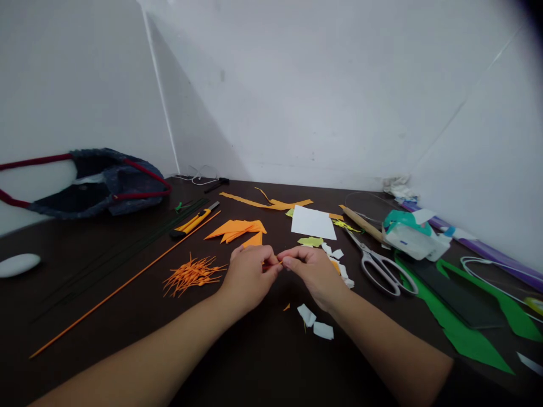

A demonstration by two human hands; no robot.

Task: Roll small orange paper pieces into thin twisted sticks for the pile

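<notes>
My left hand (pixel 248 275) and my right hand (pixel 311 270) meet over the dark table (pixel 237 350), fingertips pinched together. Between them they hold a thin orange strip (pixel 275 263), only a short bit of which shows. A pile of thin orange slivers (pixel 192 273) lies just left of my left hand. Folded orange paper pieces (pixel 238 230) lie just beyond my hands. Small white scraps (pixel 316 323) lie on the table under my right wrist.
Scissors (pixel 379 264), a tape dispenser (pixel 413 234), a white sheet (pixel 313 222) and green paper (pixel 462 333) lie to the right. A long orange stick (pixel 123 285), dark wires, a yellow utility knife (pixel 193 221) and a dark bag (pixel 97 182) are on the left.
</notes>
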